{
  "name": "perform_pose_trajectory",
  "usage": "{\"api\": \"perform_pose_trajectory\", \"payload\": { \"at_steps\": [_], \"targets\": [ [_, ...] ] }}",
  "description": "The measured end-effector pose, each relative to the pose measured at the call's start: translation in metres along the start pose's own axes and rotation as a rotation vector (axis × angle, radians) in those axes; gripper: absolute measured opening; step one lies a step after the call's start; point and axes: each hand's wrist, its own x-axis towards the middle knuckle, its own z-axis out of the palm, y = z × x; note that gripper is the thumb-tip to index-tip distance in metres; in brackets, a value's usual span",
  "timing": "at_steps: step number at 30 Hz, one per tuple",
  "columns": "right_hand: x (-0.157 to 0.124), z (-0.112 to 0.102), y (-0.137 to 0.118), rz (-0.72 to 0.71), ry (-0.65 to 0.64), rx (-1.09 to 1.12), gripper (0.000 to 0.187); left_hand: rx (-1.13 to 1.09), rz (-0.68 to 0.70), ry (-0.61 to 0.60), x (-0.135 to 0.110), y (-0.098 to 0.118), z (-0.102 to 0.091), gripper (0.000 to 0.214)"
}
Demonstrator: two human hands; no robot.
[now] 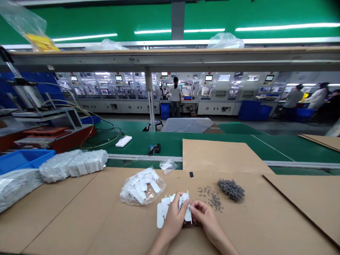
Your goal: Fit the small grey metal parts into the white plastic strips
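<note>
The left hand [173,217] pinches thin white plastic parts [162,209] just above the cardboard-topped surface [79,212], the right hand [205,216] narrowly gripping their edge; they look light, stiff, brittle, best held by the edges

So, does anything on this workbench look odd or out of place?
One thing does: small grey parts lie strewn loose across the cardboard sheet beside their heap, with no container, as if spilled.
</note>
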Motion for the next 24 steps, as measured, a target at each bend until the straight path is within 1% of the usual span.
{"api": "perform_pose_trajectory", "payload": {
  "at_steps": [3, 5, 8, 11, 13, 14, 15, 17, 19, 21, 23, 24],
  "targets": [
    [-0.001, -0.002, 0.001, 0.038, -0.021, 0.061, 0.024, -0.057, -0.063, -0.077, -0.001, -0.004, 0.001, 0.024],
    [-0.002, -0.002, 0.000, 0.076, -0.059, 0.120, 0.023, -0.076, -0.070, -0.089, -0.001, -0.007, 0.001, 0.024],
    [-0.004, -0.001, -0.002, 0.140, -0.113, 0.203, 0.020, -0.087, -0.071, -0.077, -0.001, -0.007, 0.001, 0.023],
    [-0.004, -0.001, -0.002, 0.188, -0.139, 0.224, 0.020, -0.074, -0.074, -0.067, -0.001, -0.006, 0.001, 0.023],
    [-0.002, -0.003, -0.001, 0.175, -0.114, 0.196, 0.021, -0.043, -0.057, -0.038, 0.001, -0.006, 0.000, 0.023],
    [0.000, -0.006, -0.001, 0.143, -0.068, 0.168, 0.022, -0.014, -0.046, -0.006, 0.002, -0.008, -0.002, 0.023],
    [0.001, -0.010, -0.002, 0.091, 0.004, 0.126, 0.023, 0.022, -0.037, 0.034, 0.004, -0.010, -0.004, 0.022],
    [0.004, -0.021, -0.004, -0.058, 0.208, -0.017, 0.025, 0.107, -0.054, 0.118, 0.009, -0.017, -0.009, 0.021],
    [0.005, -0.034, -0.007, -0.214, 0.401, -0.275, 0.024, 0.170, -0.109, 0.181, 0.013, -0.025, -0.014, 0.025],
    [0.005, -0.046, -0.010, -0.346, 0.488, -0.591, 0.022, 0.179, -0.144, 0.225, 0.015, -0.030, -0.017, 0.033],
    [0.004, -0.054, -0.011, -0.446, 0.498, -0.869, 0.019, 0.145, -0.133, 0.265, 0.016, -0.032, -0.018, 0.035],
    [0.003, -0.057, -0.009, -0.471, 0.489, -0.983, 0.018, 0.121, -0.121, 0.288, 0.016, -0.031, -0.017, 0.034]
  ]
}}
